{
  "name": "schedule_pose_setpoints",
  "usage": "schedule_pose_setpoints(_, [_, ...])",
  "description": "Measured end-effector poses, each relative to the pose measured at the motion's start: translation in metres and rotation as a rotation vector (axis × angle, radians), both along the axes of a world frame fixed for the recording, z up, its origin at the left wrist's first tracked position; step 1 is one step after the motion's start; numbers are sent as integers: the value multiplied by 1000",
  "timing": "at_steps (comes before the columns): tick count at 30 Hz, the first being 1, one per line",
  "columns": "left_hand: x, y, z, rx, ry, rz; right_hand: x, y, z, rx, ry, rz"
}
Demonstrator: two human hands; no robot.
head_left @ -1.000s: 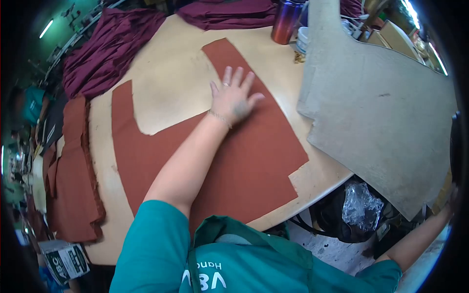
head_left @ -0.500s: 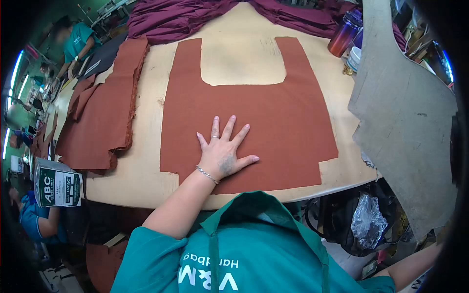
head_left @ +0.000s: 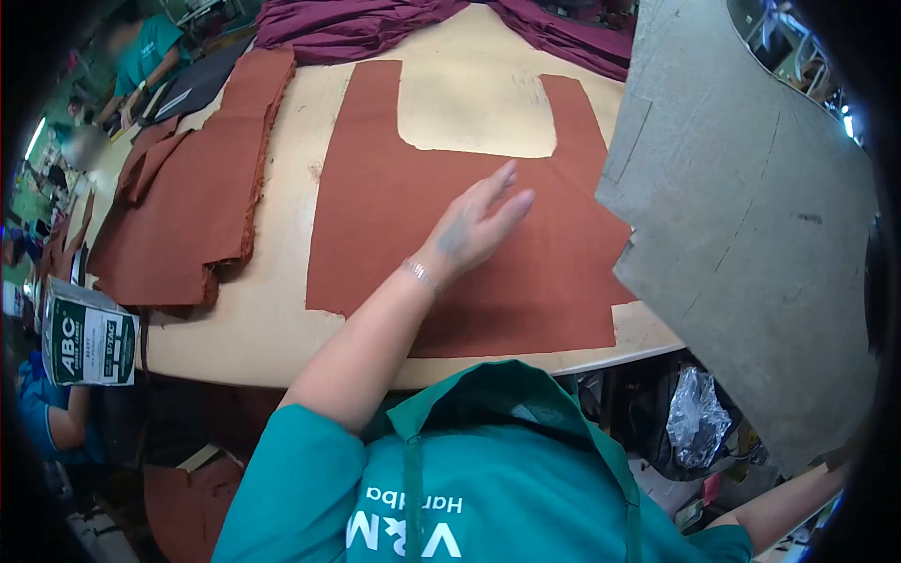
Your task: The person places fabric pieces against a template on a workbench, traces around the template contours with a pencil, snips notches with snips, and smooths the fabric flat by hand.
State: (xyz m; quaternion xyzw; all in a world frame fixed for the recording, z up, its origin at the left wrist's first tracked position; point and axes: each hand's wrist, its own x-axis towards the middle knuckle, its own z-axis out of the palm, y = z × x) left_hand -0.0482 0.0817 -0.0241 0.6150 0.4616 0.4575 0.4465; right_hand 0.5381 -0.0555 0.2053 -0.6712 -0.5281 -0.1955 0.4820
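My left hand (head_left: 472, 220) is raised over the rust-brown fabric panel (head_left: 469, 272), its fingers stretched out and nothing in them. The panel lies flat on the table and has two strap-like arms around a U-shaped cutout. A large grey pattern sheet (head_left: 732, 225) with slit lines is held up at the right and covers the panel's right edge. At the sheet's lower edge, my right hand (head_left: 842, 457) is mostly lost in the dark rim of the view; the sheet moves with that arm, but its fingers are hidden.
A stack of rust-brown fabric (head_left: 183, 206) lies on the left of the pale table (head_left: 282, 188). Gathered maroon cloth (head_left: 366, 28) lies along the far side. An ABC-labelled packet (head_left: 89, 338) is at the left edge. A black bag (head_left: 648, 413) sits below the table. Another person (head_left: 150, 56) works at back left.
My left hand has lifted off the fabric panel and moved up and right, its fingers drawn together. The grey sheet has swung left over the panel's right edge, now hiding the bottle and white tub.
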Motion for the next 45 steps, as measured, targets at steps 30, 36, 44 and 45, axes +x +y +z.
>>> schedule_pose_setpoints(30, [-153,-74,-32,-202,311,467,-299,205,-276,-663,-143,317])
schedule_pose_setpoints(36, [-157,-68,-40,-118,519,497,-302,207,-279,-677,-219,253])
schedule_pose_setpoints(44, [-162,-67,-50,-69,722,547,-315,201,-271,-647,-288,163])
schedule_pose_setpoints(45, [-162,-67,-51,-67,746,557,-316,200,-271,-654,-289,142])
